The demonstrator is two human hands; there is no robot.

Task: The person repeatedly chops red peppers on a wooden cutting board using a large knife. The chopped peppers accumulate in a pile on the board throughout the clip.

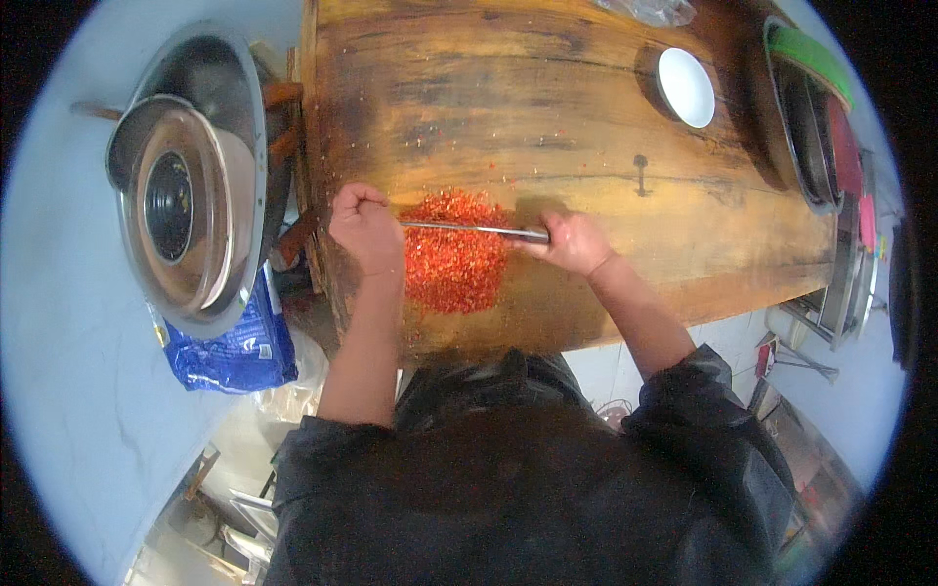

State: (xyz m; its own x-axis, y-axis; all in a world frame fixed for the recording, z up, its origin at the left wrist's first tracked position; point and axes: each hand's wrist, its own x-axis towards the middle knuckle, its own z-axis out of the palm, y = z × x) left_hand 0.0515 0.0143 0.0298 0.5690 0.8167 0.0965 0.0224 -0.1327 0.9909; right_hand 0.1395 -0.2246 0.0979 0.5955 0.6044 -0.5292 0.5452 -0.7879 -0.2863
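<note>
A pile of finely chopped red chili lies on the wooden worktop near its front edge. Across the pile runs a knife, seen nearly along its thin upper edge. My right hand is closed around the knife's handle, to the right of the pile. At the pile's left side my left hand has its fingers curled at the far end of the blade; whether they grip it is hard to tell. Small red and pale bits are scattered on the wood beyond the pile.
A white bowl stands at the back right, near a clear plastic bag. Metal basins, one with a green rim item, sit at the far right. To the left are stacked basins with a glass lid and a blue bag.
</note>
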